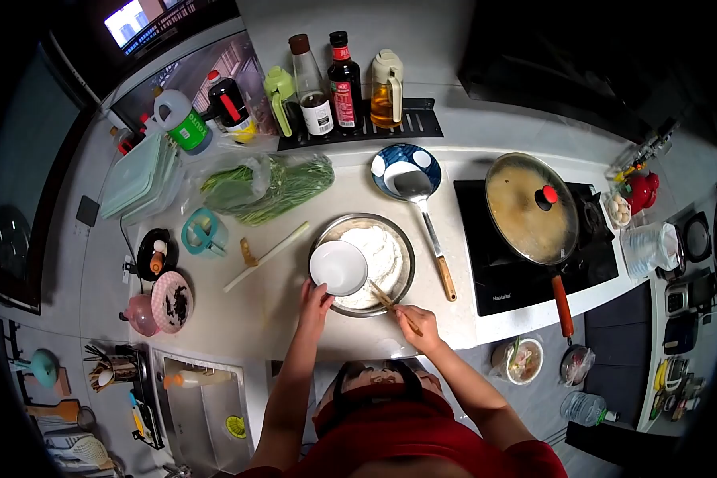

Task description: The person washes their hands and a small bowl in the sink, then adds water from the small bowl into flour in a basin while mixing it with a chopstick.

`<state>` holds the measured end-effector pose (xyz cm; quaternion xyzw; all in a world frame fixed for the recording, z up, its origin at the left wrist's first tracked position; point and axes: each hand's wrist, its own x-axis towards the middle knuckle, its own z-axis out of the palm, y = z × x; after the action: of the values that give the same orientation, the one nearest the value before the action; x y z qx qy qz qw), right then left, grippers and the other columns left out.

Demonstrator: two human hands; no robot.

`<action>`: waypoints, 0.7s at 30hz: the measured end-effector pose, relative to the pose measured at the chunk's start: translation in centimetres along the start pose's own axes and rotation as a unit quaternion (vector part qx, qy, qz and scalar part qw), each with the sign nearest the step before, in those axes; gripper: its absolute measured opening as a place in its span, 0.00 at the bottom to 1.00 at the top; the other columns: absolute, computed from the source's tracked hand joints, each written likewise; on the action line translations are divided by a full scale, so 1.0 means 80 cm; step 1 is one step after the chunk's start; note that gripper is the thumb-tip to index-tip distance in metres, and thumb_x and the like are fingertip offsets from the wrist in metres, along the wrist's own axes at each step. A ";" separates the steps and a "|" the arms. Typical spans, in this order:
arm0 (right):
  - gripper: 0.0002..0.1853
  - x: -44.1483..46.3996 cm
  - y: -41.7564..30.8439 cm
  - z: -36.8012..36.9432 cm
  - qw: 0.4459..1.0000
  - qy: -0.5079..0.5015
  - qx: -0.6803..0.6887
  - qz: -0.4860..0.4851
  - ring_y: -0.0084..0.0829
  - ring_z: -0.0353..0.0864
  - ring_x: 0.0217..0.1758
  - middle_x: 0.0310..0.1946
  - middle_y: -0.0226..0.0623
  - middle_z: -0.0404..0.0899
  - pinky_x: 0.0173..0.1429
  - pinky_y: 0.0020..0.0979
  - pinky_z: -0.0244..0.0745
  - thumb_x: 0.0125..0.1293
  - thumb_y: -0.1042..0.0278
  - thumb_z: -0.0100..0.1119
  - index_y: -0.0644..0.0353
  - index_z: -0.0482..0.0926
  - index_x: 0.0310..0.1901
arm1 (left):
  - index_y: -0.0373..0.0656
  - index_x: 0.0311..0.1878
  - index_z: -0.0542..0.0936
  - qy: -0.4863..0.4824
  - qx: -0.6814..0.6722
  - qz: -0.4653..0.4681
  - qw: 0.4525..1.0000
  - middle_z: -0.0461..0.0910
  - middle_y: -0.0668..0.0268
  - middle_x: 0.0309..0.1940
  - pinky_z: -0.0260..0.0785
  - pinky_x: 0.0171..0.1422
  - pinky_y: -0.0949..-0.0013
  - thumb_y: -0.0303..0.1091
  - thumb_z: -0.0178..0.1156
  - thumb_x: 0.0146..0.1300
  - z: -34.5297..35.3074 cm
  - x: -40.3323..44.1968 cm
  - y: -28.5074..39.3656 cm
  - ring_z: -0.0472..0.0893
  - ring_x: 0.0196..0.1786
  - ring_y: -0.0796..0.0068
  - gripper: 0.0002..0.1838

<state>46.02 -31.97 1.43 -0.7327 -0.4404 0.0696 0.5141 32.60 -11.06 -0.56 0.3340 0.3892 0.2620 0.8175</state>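
Note:
A metal bowl (409, 275) holding white flour (385, 253) stands on the counter in front of me. My left hand (317, 301) grips a small white bowl (338, 268) by its lower edge, over the left part of the metal bowl. Wooden chopsticks (385, 299) are held in my right hand (417, 325), their tips down in the flour. Whether the white bowl holds any liquid I cannot tell. Behind the metal bowl, a ladle (432, 239) rests with its head in a blue patterned bowl (384, 153).
A lidded pan (531, 209) sits on the black stove (506, 299) at right, its handle over the front edge. Left are green vegetables in plastic (283, 187), a leek stalk (267, 256) and a teal-lidded container (205, 233). Bottles (345, 88) line the back; the sink (203, 414) is front left.

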 end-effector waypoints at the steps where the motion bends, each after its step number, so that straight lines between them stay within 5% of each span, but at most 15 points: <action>1: 0.06 -0.002 0.003 -0.002 1.000 0.009 0.002 0.017 0.39 0.78 0.22 0.24 0.44 0.78 0.27 0.30 0.72 0.57 0.76 0.56 0.66 0.79 0.35 | 0.48 0.62 0.60 0.002 0.004 -0.001 1.000 0.67 0.66 0.54 0.63 0.59 0.63 0.31 0.56 0.60 0.002 0.003 -0.002 0.68 0.56 0.70 0.27; 12: 0.06 0.006 0.011 -0.021 0.992 0.082 0.007 0.093 0.40 0.79 0.25 0.25 0.46 0.78 0.29 0.30 0.73 0.60 0.75 0.54 0.66 0.79 0.35 | 0.40 0.66 0.55 -0.012 0.113 0.060 0.992 0.69 0.64 0.49 0.65 0.59 0.64 0.30 0.57 0.59 0.055 0.009 0.010 0.70 0.53 0.72 0.33; 16: 0.08 0.017 0.019 -0.017 0.986 0.102 0.001 0.129 0.32 0.80 0.29 0.28 0.45 0.79 0.34 0.26 0.73 0.61 0.74 0.54 0.70 0.78 0.39 | 0.41 0.66 0.55 -0.002 0.071 0.052 0.996 0.69 0.64 0.50 0.65 0.59 0.65 0.31 0.57 0.60 0.068 0.027 0.014 0.70 0.54 0.71 0.32; 21: 0.09 0.046 0.038 0.026 0.992 0.091 -0.034 0.081 0.44 0.80 0.34 0.34 0.50 0.79 0.38 0.32 0.74 0.61 0.73 0.54 0.67 0.78 0.41 | 0.46 0.58 0.64 0.037 -0.012 0.037 0.999 0.69 0.68 0.50 0.64 0.60 0.64 0.36 0.57 0.59 0.069 0.039 0.025 0.69 0.54 0.72 0.24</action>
<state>48.81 -28.14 -0.74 -0.7865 -0.3328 0.0291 0.5194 38.47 -9.48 2.13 0.3281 0.4031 0.3088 0.7965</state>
